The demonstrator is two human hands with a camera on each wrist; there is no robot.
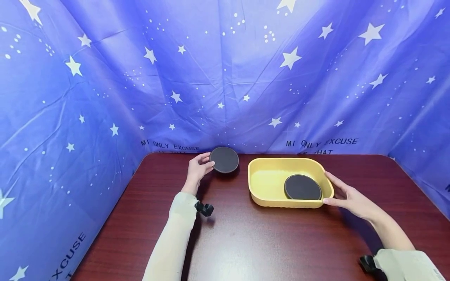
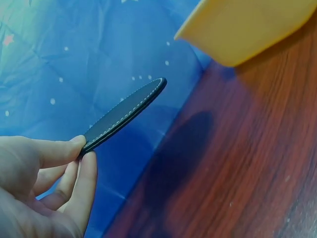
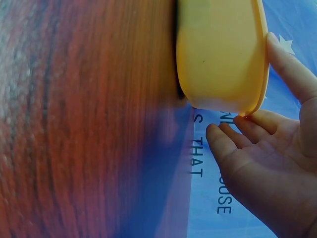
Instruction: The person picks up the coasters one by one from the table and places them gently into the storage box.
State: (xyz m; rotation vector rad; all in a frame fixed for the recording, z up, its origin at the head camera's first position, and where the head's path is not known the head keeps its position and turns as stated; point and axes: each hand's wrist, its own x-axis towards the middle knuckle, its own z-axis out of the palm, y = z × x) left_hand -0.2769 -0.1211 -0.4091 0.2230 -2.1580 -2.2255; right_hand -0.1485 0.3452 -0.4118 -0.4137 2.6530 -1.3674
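Between thumb and fingers my left hand point(image 1: 197, 170) pinches the edge of a round black coaster point(image 1: 225, 160). In the left wrist view this coaster point(image 2: 128, 110) is tilted, shows pale stitching round its rim, and casts a shadow on the table. To its right stands a yellow rectangular tub point(image 1: 264, 181) with rounded corners. A second black coaster point(image 1: 303, 187) lies inside at the tub's right end. My right hand point(image 1: 353, 201) holds that end, the thumb on the near corner of the rim and the fingers farther back, as the right wrist view also shows.
The dark red wooden table point(image 1: 246, 242) ends at the back against a blue curtain point(image 1: 225, 78) with white stars. More of the curtain hangs along the left and right sides. Black wrist mounts point(image 1: 204, 209) sit on both sleeves.
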